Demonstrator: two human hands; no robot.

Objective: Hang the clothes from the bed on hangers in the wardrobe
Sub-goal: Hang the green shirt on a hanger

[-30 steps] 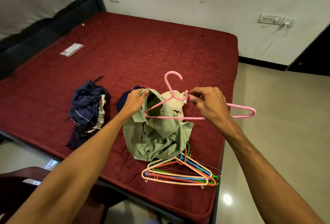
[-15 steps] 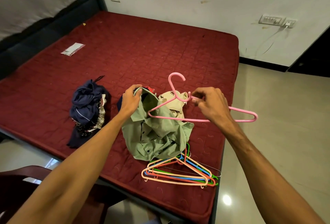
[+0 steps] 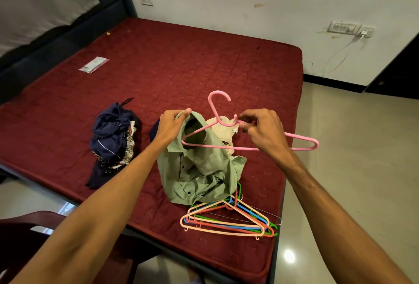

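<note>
Pink hanger [image 3: 226, 147] in right grip [image 3: 263, 132], green shirt [image 3: 199, 166] in left grip [image 3: 169, 124], near mattress [image 3: 204, 68] edge.

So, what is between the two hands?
In the head view, the pink hanger spans from the right hand into the open collar of the green shirt that the left hand holds; a cream garment lies behind.
</note>
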